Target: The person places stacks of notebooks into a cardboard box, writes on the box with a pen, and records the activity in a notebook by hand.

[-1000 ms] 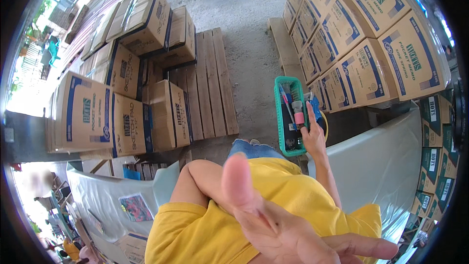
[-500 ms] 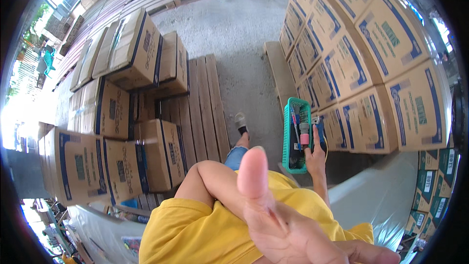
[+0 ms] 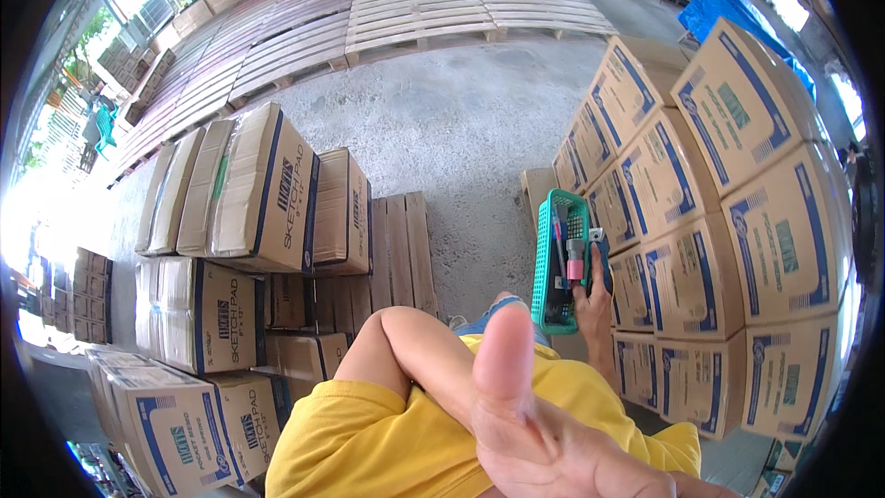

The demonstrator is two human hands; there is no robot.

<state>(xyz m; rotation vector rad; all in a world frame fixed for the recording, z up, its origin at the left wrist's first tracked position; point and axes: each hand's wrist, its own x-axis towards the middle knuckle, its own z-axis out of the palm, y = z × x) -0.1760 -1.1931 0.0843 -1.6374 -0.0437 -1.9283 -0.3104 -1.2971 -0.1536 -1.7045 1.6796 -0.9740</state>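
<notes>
Against right-hand fingers (image 3: 598, 269), green basket (image 3: 542, 267)

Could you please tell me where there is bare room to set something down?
The concrete floor is bare between the left cartons and the right carton stack, up to the far pallets. The near pallet is bare along its right edge, beside that floor. It is crowded around the right hand, holding a filled green basket beside that stack.
</notes>
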